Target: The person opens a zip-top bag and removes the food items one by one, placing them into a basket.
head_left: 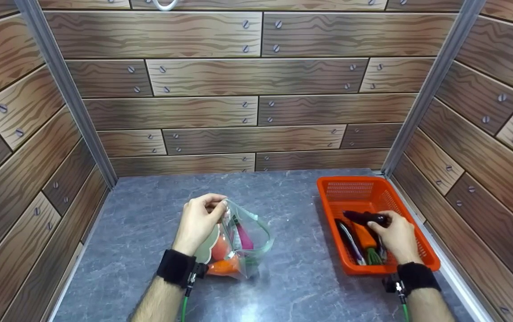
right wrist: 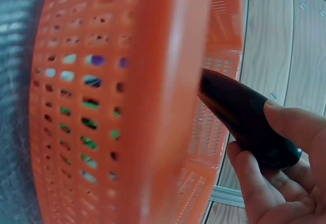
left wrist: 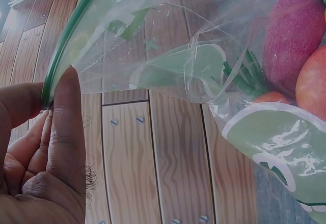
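Two holds at once, well apart

The left hand [head_left: 200, 221] has a narrow grip, thumb and fingers pinching the rim of a clear zip bag [head_left: 237, 245] above the grey bench [head_left: 149, 203]. I'd guess that raised corner keeps the soft film from collapsing, since the mouth gapes toward the right. Through the film I can make out a magenta piece [head_left: 244, 238], a red round one [head_left: 220, 248] and an orange one [head_left: 224, 266].

Over the orange basket [head_left: 364, 270], the right hand [head_left: 400, 237] holds a dark eggplant [head_left: 360, 218] by one end, probably to keep the fingers off the carrot [head_left: 364, 235] and the purple vegetable [head_left: 350, 243] lying below.

The bench is marbled, with glare toward its front. Plank-patterned walls [head_left: 203, 76] rise on three sides, grey metal strips [head_left: 70, 98] running up the corners.
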{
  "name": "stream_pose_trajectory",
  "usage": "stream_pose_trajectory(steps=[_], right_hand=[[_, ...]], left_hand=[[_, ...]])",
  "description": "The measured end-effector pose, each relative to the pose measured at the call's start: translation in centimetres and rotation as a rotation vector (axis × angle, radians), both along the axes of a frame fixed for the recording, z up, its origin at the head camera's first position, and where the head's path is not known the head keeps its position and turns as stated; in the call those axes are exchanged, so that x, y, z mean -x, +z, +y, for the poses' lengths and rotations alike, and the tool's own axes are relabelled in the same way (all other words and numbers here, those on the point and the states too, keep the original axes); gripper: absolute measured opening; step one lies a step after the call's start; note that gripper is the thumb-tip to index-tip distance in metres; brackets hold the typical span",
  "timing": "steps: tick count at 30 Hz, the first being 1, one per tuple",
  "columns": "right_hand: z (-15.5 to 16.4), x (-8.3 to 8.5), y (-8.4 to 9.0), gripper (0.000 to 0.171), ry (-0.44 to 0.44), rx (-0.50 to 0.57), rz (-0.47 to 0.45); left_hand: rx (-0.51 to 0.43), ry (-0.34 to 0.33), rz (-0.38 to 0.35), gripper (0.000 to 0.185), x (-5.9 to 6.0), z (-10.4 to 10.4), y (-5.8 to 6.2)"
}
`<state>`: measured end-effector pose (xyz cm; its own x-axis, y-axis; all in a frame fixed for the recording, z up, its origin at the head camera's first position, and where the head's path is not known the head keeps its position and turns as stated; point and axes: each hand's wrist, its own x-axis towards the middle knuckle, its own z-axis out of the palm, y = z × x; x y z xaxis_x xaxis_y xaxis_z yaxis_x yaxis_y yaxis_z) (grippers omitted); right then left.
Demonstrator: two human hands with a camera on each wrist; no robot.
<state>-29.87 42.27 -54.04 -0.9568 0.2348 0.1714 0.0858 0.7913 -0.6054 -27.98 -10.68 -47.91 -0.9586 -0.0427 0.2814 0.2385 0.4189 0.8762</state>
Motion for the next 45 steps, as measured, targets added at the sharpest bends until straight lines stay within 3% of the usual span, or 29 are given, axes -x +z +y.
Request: stream_pose_trajectory(steps=[11,18,23,30,45], right_hand=[[0.6,0.1,-0.8,0.049,0.013,-0.026,-0.082],[0.6,0.0,-1.0,0.036,0.035,-0.047,-0.087],[0.2,0.0,-0.7,0.036,0.042,-0.049,-0.087],[-1.0,-0.2,0.1,0.042,0.090,-0.016,-0.075],[-6.5,-0.6,3.1,0.045,0.180,0.013,0.040]], left_hand=[[-0.013,-0.008,-0.002,0.019,0.0,0.1,0.1],[-0.007,0.002,-0.008,0.019,0.1,0.1,0.1],[-0.001,0.006,-0.001,0.018,0.1,0.1,0.1],[-0.009,-0.006,-0.002,0.019,0.0,0.1,0.0],[-0.008,0.000,-0.014,0.018,0.0,0.1,-0.1]])
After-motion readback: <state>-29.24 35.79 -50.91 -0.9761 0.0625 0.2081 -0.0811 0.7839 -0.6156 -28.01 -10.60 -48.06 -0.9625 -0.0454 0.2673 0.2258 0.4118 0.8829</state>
